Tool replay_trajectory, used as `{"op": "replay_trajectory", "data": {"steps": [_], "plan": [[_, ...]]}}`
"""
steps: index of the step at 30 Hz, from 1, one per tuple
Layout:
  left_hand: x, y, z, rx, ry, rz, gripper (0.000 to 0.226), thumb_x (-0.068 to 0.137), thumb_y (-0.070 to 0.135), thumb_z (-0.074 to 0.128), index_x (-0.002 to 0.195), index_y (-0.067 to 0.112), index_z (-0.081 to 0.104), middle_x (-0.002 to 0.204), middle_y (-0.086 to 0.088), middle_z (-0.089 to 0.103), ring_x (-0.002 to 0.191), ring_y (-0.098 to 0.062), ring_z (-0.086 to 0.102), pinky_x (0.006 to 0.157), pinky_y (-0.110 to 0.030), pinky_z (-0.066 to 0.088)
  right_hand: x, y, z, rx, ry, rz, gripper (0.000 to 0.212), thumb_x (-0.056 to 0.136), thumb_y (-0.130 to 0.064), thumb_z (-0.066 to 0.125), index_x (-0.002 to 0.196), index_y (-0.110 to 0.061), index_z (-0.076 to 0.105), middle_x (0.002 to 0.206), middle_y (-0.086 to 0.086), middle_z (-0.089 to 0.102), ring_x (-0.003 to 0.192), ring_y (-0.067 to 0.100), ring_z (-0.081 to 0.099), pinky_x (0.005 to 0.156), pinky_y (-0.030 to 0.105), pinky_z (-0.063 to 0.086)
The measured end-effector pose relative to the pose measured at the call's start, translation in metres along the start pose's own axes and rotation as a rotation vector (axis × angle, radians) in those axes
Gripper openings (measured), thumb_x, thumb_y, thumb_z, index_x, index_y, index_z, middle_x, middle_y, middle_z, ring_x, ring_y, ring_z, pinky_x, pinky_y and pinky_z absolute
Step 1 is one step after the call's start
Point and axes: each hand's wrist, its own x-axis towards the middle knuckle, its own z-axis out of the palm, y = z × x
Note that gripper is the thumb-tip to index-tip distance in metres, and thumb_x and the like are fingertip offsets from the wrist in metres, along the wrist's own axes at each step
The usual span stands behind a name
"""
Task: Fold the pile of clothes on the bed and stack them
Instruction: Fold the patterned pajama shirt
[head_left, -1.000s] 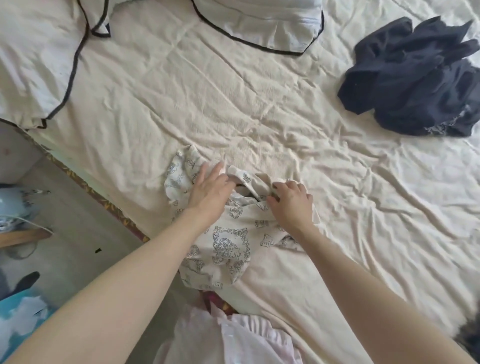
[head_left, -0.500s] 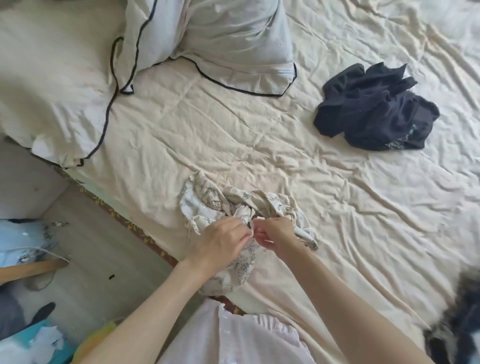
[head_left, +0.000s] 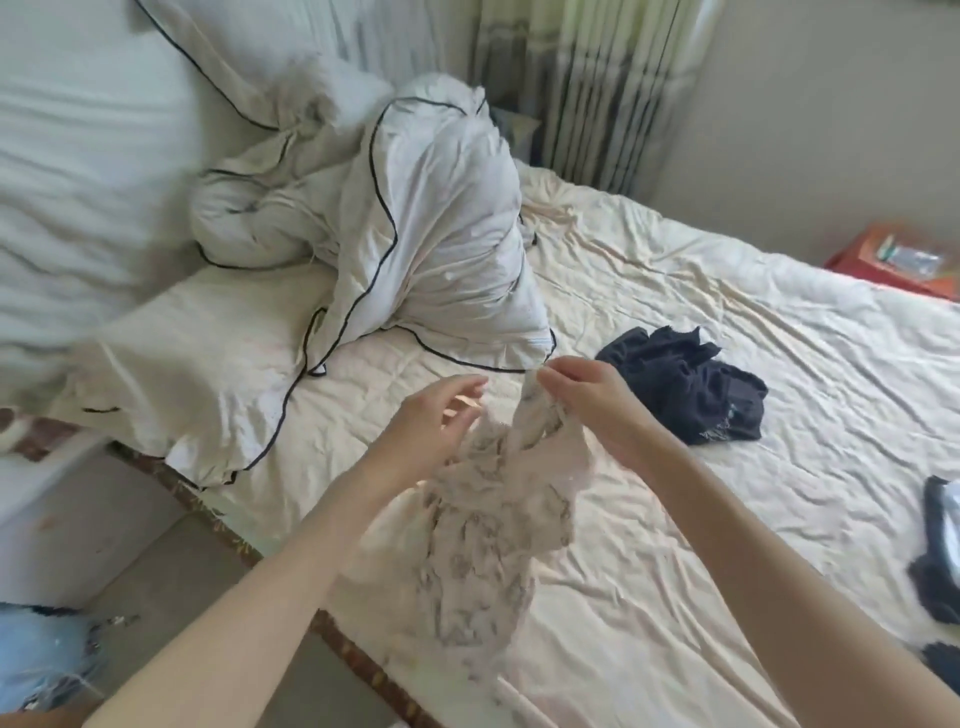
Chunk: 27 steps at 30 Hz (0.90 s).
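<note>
The garment (head_left: 483, 525), pale with a grey print, hangs bunched in the air above the bed's (head_left: 727, 545) near edge. The right hand (head_left: 592, 410) pinches its top, fingers curled round the cloth. The left hand (head_left: 431, 426) is beside it, fingers loosely spread, released. A dark heap (head_left: 691, 389) lies mid-bed; a duvet (head_left: 426, 234) is piled at the far left corner.

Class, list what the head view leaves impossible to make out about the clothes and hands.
- Printed garment: motion blur hides its type and pattern.
- Left hand: blurred; contact with the garment unclear.
- Dark clothes at right: cut off by the frame edge.
- Black clothes pile: crumpled; number of pieces unknowable.
</note>
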Motion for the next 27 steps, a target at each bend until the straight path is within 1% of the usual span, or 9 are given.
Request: {"op": "replay_trajectory", "data": {"steps": [4, 5, 8, 12, 16, 18, 20, 24, 27], "plan": [[0.026, 0.066, -0.049, -0.092, -0.106, 0.067, 0.056, 0.087, 0.033, 0.062, 0.139, 0.03, 0.041, 0.129, 0.016, 0.05, 0.114, -0.002, 0.051, 0.093, -0.018, 0.044, -0.008, -0.087, -0.024, -0.169, -0.057, -0.235, 0.029, 0.094, -0.021, 0.055, 0.093, 0.007, 0.063, 0.063, 0.002, 0.043, 0.049, 0.003, 0.036, 0.046, 0.015, 0.028], [0.03, 0.081, -0.06, -0.119, -0.124, 0.085, 0.053, 0.084, 0.037, 0.063, 0.134, 0.034, 0.045, 0.124, 0.022, 0.052, 0.111, 0.001, 0.052, 0.09, -0.016, 0.045, -0.01, -0.107, -0.03, -0.213, -0.051, -0.292, 0.029, 0.094, -0.021, 0.055, 0.094, 0.006, 0.064, 0.065, 0.007, 0.046, 0.052, 0.005, 0.039, 0.049, 0.016, 0.031], [0.036, 0.114, -0.088, -0.112, -0.111, 0.172, 0.013, 0.085, 0.032, 0.067, 0.095, 0.038, 0.063, 0.099, 0.033, 0.062, 0.098, 0.018, 0.055, 0.077, -0.001, 0.041, -0.017, -0.155, -0.043, -0.329, -0.037, -0.418, 0.027, 0.094, -0.022, 0.056, 0.093, 0.002, 0.067, 0.071, 0.016, 0.047, 0.063, 0.015, 0.042, 0.06, 0.028, 0.035], [0.035, 0.133, -0.111, -0.092, -0.07, 0.27, 0.007, 0.086, 0.031, 0.064, 0.085, 0.027, 0.059, 0.083, 0.018, 0.07, 0.085, 0.008, 0.064, 0.075, -0.008, 0.046, -0.025, -0.193, -0.053, -0.38, -0.038, -0.497, 0.032, 0.094, -0.02, 0.056, 0.096, 0.012, 0.059, 0.064, 0.004, 0.042, 0.048, 0.005, 0.034, 0.047, 0.014, 0.029], [0.038, 0.141, -0.117, -0.102, 0.132, 0.309, 0.011, 0.095, 0.022, 0.053, 0.085, 0.022, 0.048, 0.076, 0.002, 0.062, 0.071, -0.014, 0.061, 0.073, -0.04, 0.054, -0.031, -0.203, -0.055, -0.42, -0.068, -0.539, 0.018, 0.092, -0.022, 0.06, 0.093, -0.005, 0.067, 0.065, -0.006, 0.051, 0.047, -0.003, 0.039, 0.047, 0.01, 0.033], [0.04, 0.144, -0.122, -0.076, 0.219, 0.331, 0.014, 0.096, 0.022, 0.051, 0.084, 0.024, 0.046, 0.072, -0.001, 0.055, 0.066, -0.015, 0.053, 0.064, -0.036, 0.049, -0.029, -0.199, -0.056, -0.523, -0.055, -0.545, 0.006, 0.09, -0.019, 0.062, 0.087, -0.014, 0.065, 0.069, -0.008, 0.054, 0.055, 0.001, 0.044, 0.054, 0.011, 0.037], [0.041, 0.147, -0.127, -0.047, 0.237, 0.353, 0.016, 0.097, 0.019, 0.05, 0.083, 0.026, 0.046, 0.066, 0.002, 0.048, 0.06, -0.011, 0.044, 0.058, -0.025, 0.04, -0.024, -0.191, -0.057, -0.615, 0.022, -0.537, 0.014, 0.09, -0.017, 0.06, 0.077, -0.021, 0.061, 0.072, -0.008, 0.055, 0.061, 0.004, 0.048, 0.058, 0.014, 0.037], [0.039, 0.15, -0.134, -0.027, 0.25, 0.34, 0.016, 0.097, 0.017, 0.05, 0.083, 0.025, 0.047, 0.066, 0.0, 0.046, 0.062, -0.014, 0.042, 0.059, -0.023, 0.036, -0.014, -0.182, -0.057, -0.63, 0.205, -0.547, 0.017, 0.093, -0.014, 0.056, 0.088, -0.003, 0.067, 0.086, 0.008, 0.066, 0.078, 0.02, 0.059, 0.065, 0.025, 0.046], [0.035, 0.145, -0.141, -0.082, 0.276, 0.288, 0.012, 0.097, 0.017, 0.05, 0.085, 0.021, 0.048, 0.071, -0.007, 0.047, 0.065, -0.017, 0.04, 0.06, -0.027, 0.035, -0.01, -0.175, -0.056, -0.545, 0.291, -0.585, 0.023, 0.091, -0.021, 0.061, 0.09, 0.001, 0.066, 0.084, 0.012, 0.067, 0.079, 0.025, 0.059, 0.072, 0.037, 0.048]]}}
